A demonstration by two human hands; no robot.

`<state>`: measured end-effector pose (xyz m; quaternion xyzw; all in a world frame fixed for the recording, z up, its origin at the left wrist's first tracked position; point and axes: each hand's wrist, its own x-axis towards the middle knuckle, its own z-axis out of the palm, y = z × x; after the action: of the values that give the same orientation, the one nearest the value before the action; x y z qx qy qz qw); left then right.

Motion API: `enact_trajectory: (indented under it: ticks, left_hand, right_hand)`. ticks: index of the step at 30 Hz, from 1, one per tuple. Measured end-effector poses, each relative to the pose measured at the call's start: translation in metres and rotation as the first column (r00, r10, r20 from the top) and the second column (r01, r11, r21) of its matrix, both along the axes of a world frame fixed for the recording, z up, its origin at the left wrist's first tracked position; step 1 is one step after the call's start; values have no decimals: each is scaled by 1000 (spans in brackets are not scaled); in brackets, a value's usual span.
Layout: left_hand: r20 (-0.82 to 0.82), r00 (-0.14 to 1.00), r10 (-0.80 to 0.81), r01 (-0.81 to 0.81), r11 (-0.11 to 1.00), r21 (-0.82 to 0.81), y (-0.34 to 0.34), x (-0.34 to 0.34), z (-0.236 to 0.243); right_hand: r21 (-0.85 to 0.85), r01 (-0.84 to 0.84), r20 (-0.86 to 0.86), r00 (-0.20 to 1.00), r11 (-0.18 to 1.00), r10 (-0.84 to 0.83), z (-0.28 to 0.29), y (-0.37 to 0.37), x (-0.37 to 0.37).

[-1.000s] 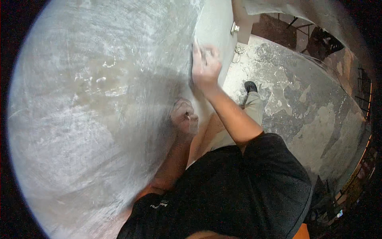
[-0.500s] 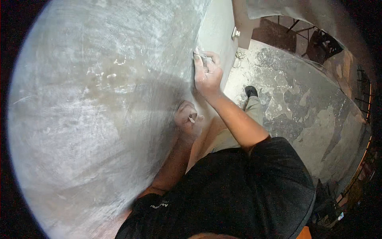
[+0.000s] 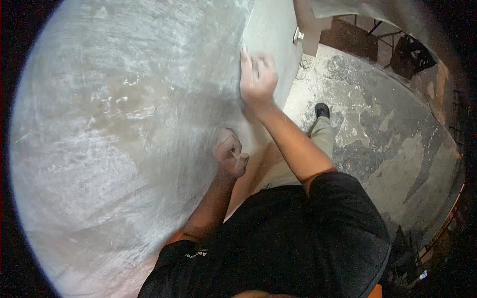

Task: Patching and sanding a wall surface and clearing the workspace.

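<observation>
My right hand [image 3: 258, 79] is raised against the edge of the pale, scuffed wall [image 3: 124, 164], where two wall faces meet, with its fingers curled round a small grey pad, blurred by motion. Lower and to the left, my left hand [image 3: 230, 154] is closed beside the same wall, in shadow; what is inside its fingers, if anything, I cannot make out.
A narrow pale wall face [image 3: 271, 35] carries a white switch or socket [image 3: 298, 36]. Right of it is a patchy grey floor [image 3: 377, 129] with white dust, my shoe [image 3: 322, 110] on it. Dark metal framework [image 3: 412, 54] stands at the upper right.
My right hand dipped slightly down half a second ago and is now back higher along the edge, blurred. My left hand remains closed, slightly shifted.
</observation>
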<state>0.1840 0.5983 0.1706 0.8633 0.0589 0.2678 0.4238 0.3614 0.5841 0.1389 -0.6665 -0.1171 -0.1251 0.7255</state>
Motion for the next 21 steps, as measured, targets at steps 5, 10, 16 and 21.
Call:
enact_trajectory:
  ticks: [5,10,16,21]
  left_hand:
    - [-1,999,44,-44,998,-37,2,-6,-9]
    - [-99,994,36,-41,998,-52,-4,-10,-2]
    - [-63,997,-47,42,996,-80,-7,-7,0]
    - [-424,870,252,-311,947,-74,-29,8,6]
  right_hand:
    - [-178,59,164,986,982,-30,-28,5,-31]
    - [30,-17,-137,990,999,21,-11,4,-29]
    - [12,-44,-177,983,999,46,-42,-11,-19]
    - [-70,-181,-311,938,981,151,-83,-52,-73]
